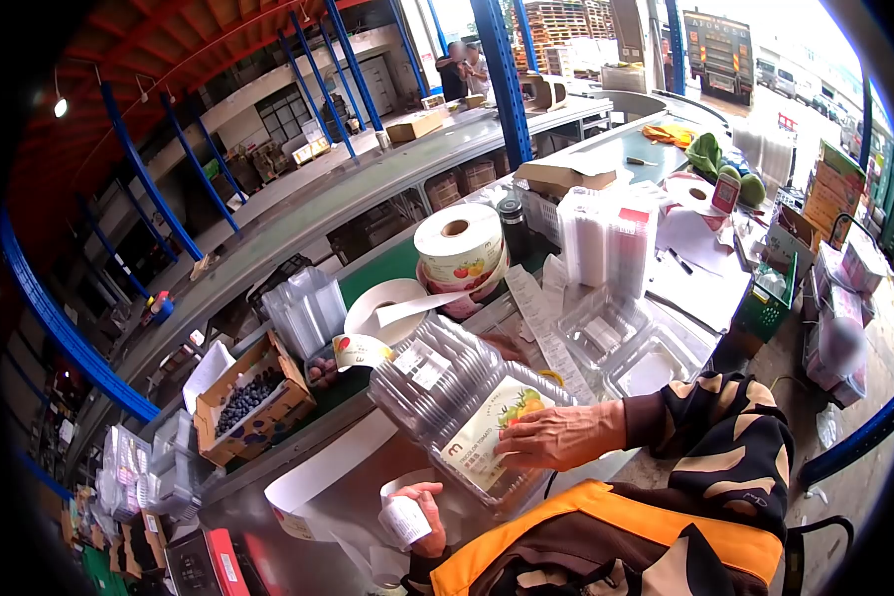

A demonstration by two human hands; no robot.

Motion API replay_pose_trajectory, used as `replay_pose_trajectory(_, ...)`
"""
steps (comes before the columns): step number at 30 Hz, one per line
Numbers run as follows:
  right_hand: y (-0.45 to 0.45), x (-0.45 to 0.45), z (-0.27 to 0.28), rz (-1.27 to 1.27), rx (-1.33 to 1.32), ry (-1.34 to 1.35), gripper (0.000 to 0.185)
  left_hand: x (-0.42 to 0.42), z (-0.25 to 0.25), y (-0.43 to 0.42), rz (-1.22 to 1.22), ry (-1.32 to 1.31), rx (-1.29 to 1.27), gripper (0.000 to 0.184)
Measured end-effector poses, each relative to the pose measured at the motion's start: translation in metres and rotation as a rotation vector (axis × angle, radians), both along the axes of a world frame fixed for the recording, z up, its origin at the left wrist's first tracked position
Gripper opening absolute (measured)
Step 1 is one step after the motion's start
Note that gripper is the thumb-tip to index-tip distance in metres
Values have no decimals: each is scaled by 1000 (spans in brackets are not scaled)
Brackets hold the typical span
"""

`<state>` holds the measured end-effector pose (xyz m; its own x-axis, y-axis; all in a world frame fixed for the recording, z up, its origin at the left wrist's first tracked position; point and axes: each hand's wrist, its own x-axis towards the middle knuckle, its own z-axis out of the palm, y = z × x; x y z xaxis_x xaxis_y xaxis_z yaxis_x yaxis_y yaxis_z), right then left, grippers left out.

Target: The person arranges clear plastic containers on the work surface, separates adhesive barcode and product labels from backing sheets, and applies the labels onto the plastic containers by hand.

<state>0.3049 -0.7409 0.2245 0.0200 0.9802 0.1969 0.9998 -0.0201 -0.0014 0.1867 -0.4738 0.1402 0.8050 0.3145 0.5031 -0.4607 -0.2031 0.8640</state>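
Observation:
My right hand (pixel 551 437) lies flat with its fingers extended on a printed label (pixel 487 437), which sits on top of a clear plastic container (pixel 512 492). The label shows tomatoes. Lower down, my left hand (pixel 427 521) has its fingers wrapped round a small white label roll (pixel 404 519). Behind the labelled container is a stack of clear plastic containers (pixel 427 372). A curled strip of label backing (pixel 333 472) lies on the metal table, left of the container.
Large label rolls (pixel 457 238) stand behind the stacked containers. A cardboard box of dark grapes (pixel 253 397) is at the left. Open clear trays (pixel 606 328) and paper sheets (pixel 700 268) lie to the right. Two people (pixel 462 74) stand far back beyond a conveyor (pixel 407 164).

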Motion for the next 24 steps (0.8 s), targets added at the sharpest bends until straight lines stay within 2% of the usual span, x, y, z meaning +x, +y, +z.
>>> replay_pose_trajectory(9,0,-15,12,-36,-112,-92,41,4,-6,-1,-16,21,17,16)
replay_pose_trajectory(13,2,-15,0,-17,-30,-149,46,5,-8,0,-19,3,8,16)
replay_pose_trajectory(16,4,-15,-8,-12,-79,-121,57,5,-12,2,-6,2,29,16)
replay_pose_trajectory(22,10,-10,18,-43,131,11,61,4,-18,1,32,-57,-35,16)
replay_pose_trajectory(24,24,6,35,-141,227,-83,53,5,-33,2,9,-150,-22,16)
